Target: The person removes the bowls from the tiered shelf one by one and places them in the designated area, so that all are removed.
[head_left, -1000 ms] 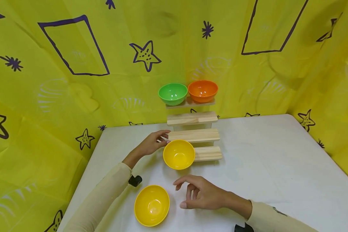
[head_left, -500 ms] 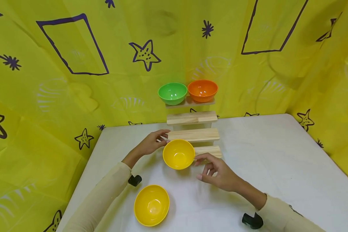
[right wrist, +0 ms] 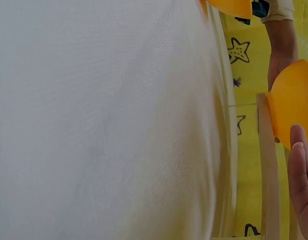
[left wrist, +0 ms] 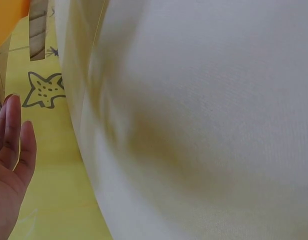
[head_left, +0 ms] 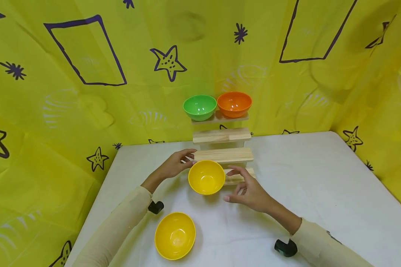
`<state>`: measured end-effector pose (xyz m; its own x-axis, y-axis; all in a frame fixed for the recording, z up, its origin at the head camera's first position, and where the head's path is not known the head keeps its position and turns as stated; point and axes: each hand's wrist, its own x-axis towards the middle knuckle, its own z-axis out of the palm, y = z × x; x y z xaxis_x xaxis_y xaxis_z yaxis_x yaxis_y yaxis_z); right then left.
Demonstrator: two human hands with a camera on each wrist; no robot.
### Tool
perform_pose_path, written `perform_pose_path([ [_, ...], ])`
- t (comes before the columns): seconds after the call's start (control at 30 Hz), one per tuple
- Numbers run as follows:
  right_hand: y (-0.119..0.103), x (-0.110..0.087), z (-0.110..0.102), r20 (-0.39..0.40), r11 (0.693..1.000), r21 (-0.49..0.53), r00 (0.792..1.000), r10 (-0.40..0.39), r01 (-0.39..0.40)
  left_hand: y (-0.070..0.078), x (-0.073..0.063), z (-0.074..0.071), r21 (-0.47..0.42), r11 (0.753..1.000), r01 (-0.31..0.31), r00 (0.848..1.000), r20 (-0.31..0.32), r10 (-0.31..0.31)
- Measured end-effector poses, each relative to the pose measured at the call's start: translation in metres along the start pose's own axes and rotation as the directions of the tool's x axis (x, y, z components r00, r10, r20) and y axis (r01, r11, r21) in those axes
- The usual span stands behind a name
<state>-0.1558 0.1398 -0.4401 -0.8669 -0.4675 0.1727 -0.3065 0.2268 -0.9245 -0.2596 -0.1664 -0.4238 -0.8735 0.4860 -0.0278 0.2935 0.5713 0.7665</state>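
A yellow bowl (head_left: 206,178) sits at the left end of the lowest step of a wooden stepped rack (head_left: 224,155). At the rack's left side, my left hand (head_left: 178,163) has its fingertips by a step's end and its thumb close to the bowl's rim. In the left wrist view, the visible fingers (left wrist: 27,150) are extended. Just right of the bowl, my right hand (head_left: 248,189) is held with thumb and fingers spread apart and nothing between them. A second yellow bowl (head_left: 175,236) rests on the table nearer to me.
On the rack's top step, a green bowl (head_left: 199,107) and an orange bowl (head_left: 234,104) stand side by side. Behind the white-covered table (head_left: 304,178) hangs a yellow patterned cloth (head_left: 137,104).
My right hand has moved forward and right, from beside the nearer yellow bowl to the right side of the bowl on the rack. The left hand and the bowls have stayed put.
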Motion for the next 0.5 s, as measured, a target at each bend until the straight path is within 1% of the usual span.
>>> perform_pose_path([
  [0.23, 0.002, 0.007, 0.005, 0.018, 0.999, 0.016, 0.999, 0.039, -0.040, 0.001, 0.001, -0.001, -0.009, 1.000, -0.004, 1.000, 0.000, 0.004],
  [0.5, 0.001, 0.014, 0.009, 0.051, 0.996, 0.008, 0.994, 0.093, -0.094, 0.001, 0.000, 0.000, -0.023, 1.000, 0.008, 1.000, 0.006, -0.008],
])
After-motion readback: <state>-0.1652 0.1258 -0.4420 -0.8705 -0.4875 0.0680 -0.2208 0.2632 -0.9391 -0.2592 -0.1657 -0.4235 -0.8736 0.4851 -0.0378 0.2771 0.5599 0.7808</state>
